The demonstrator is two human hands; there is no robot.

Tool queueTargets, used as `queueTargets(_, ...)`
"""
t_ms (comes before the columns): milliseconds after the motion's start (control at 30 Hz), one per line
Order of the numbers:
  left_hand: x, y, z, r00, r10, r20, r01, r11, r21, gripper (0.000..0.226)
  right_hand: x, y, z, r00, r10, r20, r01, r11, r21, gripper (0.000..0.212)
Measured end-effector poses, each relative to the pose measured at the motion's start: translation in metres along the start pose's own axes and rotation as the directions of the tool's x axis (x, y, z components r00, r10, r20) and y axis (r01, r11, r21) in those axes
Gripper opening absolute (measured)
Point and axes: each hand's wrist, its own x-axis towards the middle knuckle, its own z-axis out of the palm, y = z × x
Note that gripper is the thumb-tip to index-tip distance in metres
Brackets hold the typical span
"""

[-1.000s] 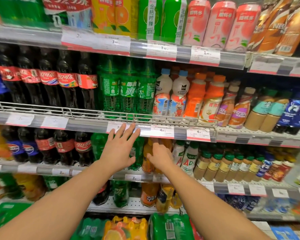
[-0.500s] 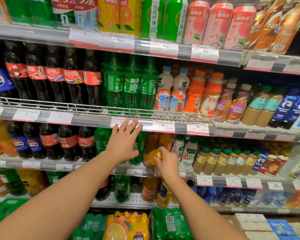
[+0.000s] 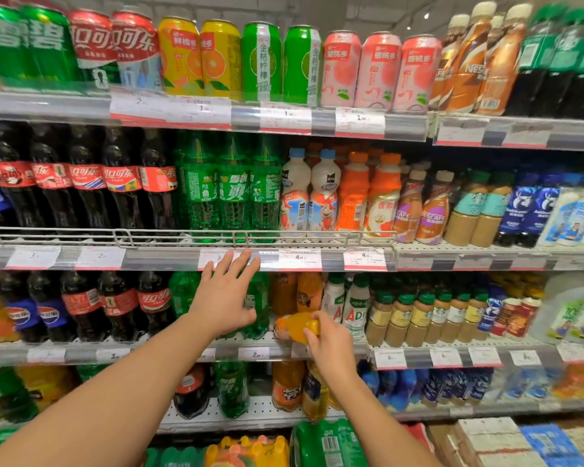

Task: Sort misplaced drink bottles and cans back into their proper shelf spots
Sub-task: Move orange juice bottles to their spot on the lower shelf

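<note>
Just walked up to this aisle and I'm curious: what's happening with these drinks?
A person is tidying a store drink shelf. Their right hand grips an orange bottle by its cap end, tilted on its side at the front of the shelf, before the upright orange bottles. The left hand is spread open in front of the green bottles, holding nothing.

Lots to read here. At 11 o'clock the green cans say 雪碧 and the red cans 可口可乐. Around 12, the lime-green cans read 金桔柠檬. At 1 o'clock the brown bottles say NESCAFE, same as the purple-labelled coffee bottles near 3. The cola bottles at 9 read 可口可乐. Mid-shelf price tags show 4.00. The white bottles just right of centre say AD.
</note>
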Motion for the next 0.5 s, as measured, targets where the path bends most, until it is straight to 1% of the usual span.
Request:
queueTargets(133,-0.001,0.000,0.000,1.000,0.002,0.006,-0.002,1.000,0.015,0.106,0.002,-0.003,-0.012,0.999,0.003,-0.049,-0.003,1.000,0.000,0.023)
queueTargets(233,0.000,0.000,0.000,1.000,-0.002,0.013,0.002,1.000,0.007,0.105,-0.013,0.006,-0.022,0.987,0.143,-0.078,-0.139,0.989,0.054,0.024)
queueTargets(300,0.001,-0.001,0.000,1.000,-0.012,0.014,0.012,1.000,0.005,0.104,-0.027,0.015,-0.027,0.971,0.225,-0.084,-0.220,0.974,0.060,0.025)
queueTargets(400,0.002,0.001,-0.001,1.000,-0.026,0.013,0.026,1.000,-0.017,0.104,-0.041,0.025,-0.035,0.956,0.282,-0.077,-0.275,0.957,0.087,0.027)
queueTargets(500,0.003,0.001,-0.004,0.999,-0.032,0.031,0.033,0.999,-0.024,0.103,-0.051,0.017,-0.054,0.953,0.293,-0.074,-0.287,0.954,0.085,0.021)
